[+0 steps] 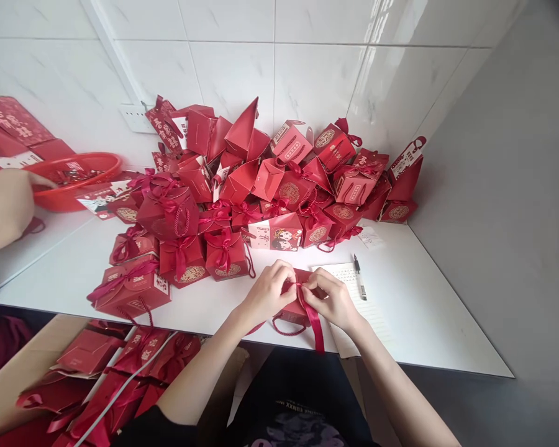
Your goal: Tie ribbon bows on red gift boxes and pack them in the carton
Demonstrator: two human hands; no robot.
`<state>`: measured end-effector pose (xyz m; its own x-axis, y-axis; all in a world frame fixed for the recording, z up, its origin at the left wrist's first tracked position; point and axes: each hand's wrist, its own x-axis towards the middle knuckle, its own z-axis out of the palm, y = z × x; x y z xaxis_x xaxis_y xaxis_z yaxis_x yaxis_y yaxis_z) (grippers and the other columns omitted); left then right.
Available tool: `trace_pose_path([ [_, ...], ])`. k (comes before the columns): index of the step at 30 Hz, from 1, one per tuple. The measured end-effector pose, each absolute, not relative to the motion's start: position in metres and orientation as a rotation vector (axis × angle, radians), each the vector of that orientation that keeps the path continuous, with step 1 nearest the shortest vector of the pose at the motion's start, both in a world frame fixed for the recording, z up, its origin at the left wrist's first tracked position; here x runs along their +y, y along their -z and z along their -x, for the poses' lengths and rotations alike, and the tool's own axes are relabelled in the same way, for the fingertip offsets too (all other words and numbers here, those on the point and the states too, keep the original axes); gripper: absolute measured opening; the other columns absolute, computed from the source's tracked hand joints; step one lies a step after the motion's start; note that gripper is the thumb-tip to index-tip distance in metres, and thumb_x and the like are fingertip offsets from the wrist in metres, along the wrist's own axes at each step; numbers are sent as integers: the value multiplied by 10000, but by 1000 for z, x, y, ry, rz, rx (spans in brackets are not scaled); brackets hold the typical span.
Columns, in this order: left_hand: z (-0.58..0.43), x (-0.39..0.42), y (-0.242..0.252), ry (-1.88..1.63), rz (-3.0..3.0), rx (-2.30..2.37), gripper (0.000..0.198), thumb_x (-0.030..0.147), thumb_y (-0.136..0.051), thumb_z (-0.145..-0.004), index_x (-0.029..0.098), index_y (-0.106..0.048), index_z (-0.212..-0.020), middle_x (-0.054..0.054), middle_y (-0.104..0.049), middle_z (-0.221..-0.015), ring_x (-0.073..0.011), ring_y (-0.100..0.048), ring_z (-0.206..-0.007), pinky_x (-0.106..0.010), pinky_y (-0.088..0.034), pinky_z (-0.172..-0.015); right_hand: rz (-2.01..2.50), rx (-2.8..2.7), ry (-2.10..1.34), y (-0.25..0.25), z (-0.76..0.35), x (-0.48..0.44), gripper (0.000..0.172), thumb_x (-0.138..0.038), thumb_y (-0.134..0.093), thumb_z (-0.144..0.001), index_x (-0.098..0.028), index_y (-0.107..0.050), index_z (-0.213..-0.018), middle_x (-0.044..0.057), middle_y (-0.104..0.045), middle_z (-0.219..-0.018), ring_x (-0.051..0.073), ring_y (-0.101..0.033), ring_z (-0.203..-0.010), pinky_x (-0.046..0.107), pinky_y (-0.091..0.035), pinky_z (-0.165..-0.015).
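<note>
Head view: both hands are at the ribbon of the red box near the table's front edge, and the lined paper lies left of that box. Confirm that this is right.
One part is wrong: the head view shows the lined paper to the right of the red box, not left. The left hand and right hand are at the box's ribbon, as stated.

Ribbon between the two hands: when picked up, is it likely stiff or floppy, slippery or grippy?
The ribbon is probably floppy: its loose tail droops below the right hand. Its sheen suggests it may be slippery. It looks thin, so likely light.
</note>
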<state>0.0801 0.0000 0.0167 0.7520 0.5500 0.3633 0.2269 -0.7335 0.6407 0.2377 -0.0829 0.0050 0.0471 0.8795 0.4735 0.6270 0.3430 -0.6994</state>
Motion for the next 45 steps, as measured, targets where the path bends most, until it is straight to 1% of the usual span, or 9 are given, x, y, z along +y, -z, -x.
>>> trace_pose_path([
  [5,-81,-4,-17,-724,-2346,607,86,147,-418,-820,219,-436,-778,-7,-585,-782,-167,-547,-766,-331,-431,-784,1543,-1661,-276,-8,-230,-84,83,-209,-511,-841,-223,-575,-790,47,-572,-800,172,-555,-684,303,-455,-621],
  [11,-81,-4,-17,-683,-2224,627,163,179,-510,-754,220,-412,-878,-10,-548,-838,-158,-530,-762,-294,-437,-700,1517,-1506,-472,-5,-230,-79,109,-216,-519,-838,-206,-558,-736,28,-578,-746,162,-549,-675,291,-440,-621],
  [15,-83,-6,-12,-727,-2085,713,116,193,-465,-795,221,-369,-852,19,-497,-781,-119,-477,-655,-266,-417,-637,1480,-1485,-549,-2,-232,-79,163,-270,-510,-863,-202,-554,-721,27,-560,-725,152,-503,-637,276,-392,-556],
  [19,-88,-14,-5,-873,-1956,821,141,176,-465,-777,223,-341,-822,39,-461,-720,-105,-432,-590,-254,-399,-602,1468,-1515,-523,-3,-230,-81,121,-200,-514,-821,-203,-514,-700,3,-508,-697,137,-453,-608,270,-363,-563],
  [25,-88,-18,-4,-900,-2081,860,149,115,-495,-704,216,-403,-763,27,-496,-714,-122,-466,-633,-262,-417,-641,1395,-1535,-777,-12,-235,-80,90,-148,-472,-776,-194,-524,-720,0,-454,-735,139,-455,-666,256,-368,-595],
  [29,-86,-17,-7,-881,-2074,818,171,90,-496,-683,210,-478,-803,22,-550,-753,-116,-468,-623,-250,-418,-642,1415,-1726,-879,-25,-242,-78,91,-102,-508,-712,-189,-532,-714,-8,-451,-748,129,-443,-664,250,-367,-619],
  [34,-82,-16,-6,-797,-1909,802,167,113,-496,-699,201,-524,-839,31,-523,-731,-109,-403,-604,-230,-379,-607,1436,-1754,-866,-29,-243,-73,78,-176,-557,-736,-191,-507,-678,-27,-480,-688,106,-423,-573,235,-355,-566],
  [39,-72,-9,-5,-705,-1725,622,138,165,-500,-716,181,-519,-852,13,-491,-752,-126,-435,-686,-249,-372,-664,1459,-1405,-729,-10,-237,-71,216,-333,-494,-815,-210,-422,-653,-39,-448,-581,110,-409,-502,230,-343,-483],
  [45,-63,4,-13,-554,-1529,369,324,162,-516,-610,158,-546,-933,-29,-555,-839,-164,-508,-782,-282,-391,-724,1596,-1413,-442,-3,-223,-78,51,-247,-451,-815,-219,-424,-782,-9,-498,-704,141,-457,-580,271,-372,-581],
])
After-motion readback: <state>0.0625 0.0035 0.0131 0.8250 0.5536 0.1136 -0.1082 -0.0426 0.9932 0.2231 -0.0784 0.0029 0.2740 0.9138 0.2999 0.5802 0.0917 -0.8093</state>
